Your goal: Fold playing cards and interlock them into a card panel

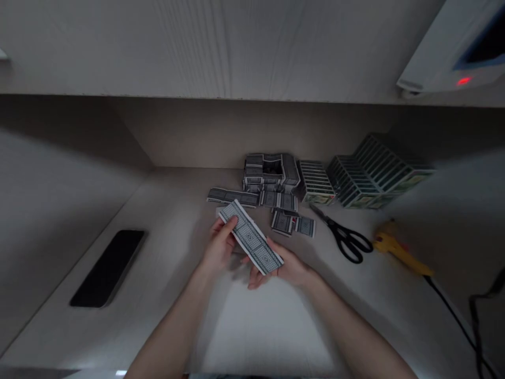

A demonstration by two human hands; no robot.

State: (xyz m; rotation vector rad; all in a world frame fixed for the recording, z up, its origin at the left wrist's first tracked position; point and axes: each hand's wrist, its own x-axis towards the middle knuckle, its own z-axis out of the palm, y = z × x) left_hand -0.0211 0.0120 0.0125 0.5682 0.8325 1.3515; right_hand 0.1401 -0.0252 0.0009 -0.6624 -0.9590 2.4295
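Note:
A long strip of patterned playing cards (249, 237), their backs facing up, slants between my two hands above the desk. My left hand (221, 243) pinches its upper left end with the thumb on top. At the lower right end, my right hand (284, 265) grips the strip, its fingers partly hidden underneath. Just beyond lie another card strip (232, 197), a shorter card piece (278, 200) and small card pieces (282, 222). Behind them stands a box-like card structure (292, 171) with a square opening on top.
Stepped blocks of folded cards (379, 168) stand at the back right, beside a smaller block (316, 181). Black-handled scissors (349, 239) and a yellow glue gun (400, 250) with a cord lie right. A black phone (108, 268) lies left. A shelf edge (221, 89) overhangs the back.

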